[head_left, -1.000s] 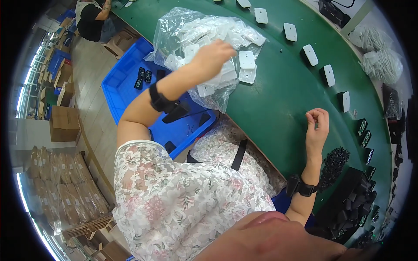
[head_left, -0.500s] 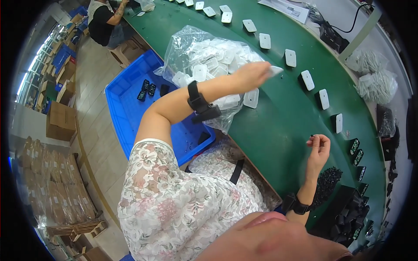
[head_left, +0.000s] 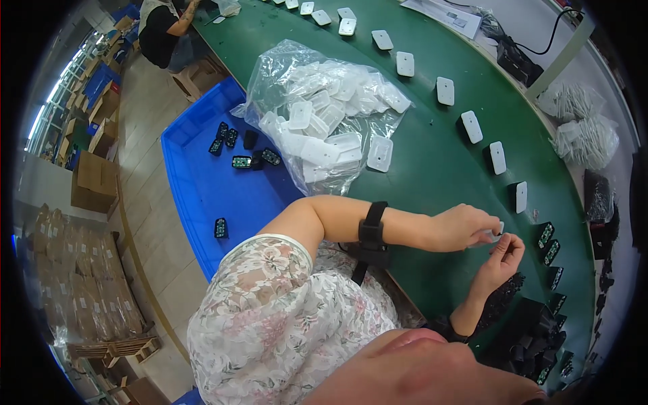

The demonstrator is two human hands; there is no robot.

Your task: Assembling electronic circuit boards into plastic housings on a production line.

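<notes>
My left hand (head_left: 462, 228) is closed in a pinch on a small white plastic cover (head_left: 499, 228), seen nearly edge-on. Close against it, my right hand (head_left: 498, 262) has thumb and fingers pressed together at a tiny black part, mostly hidden by the fingertips. Both hands meet over the green table (head_left: 432, 175). Beside my right wrist lies a heap of small black parts (head_left: 501, 298). A clear plastic bag (head_left: 270, 74) full of white covers lies open to the left, with one loose cover (head_left: 380, 154) at its edge.
Black cases with white covers (head_left: 497, 157) curve along the table. Open black cases with green circuit boards (head_left: 545, 235) stand at the right, near a black box (head_left: 516, 337). A blue bin (head_left: 196, 223) holds several such cases. Another person (head_left: 162, 34) sits at the far left.
My left hand has moved from beside the bag rightward and nearer, bringing the white cover to my right hand. My right hand has shifted slightly nearer to me. More of the bin shows.
</notes>
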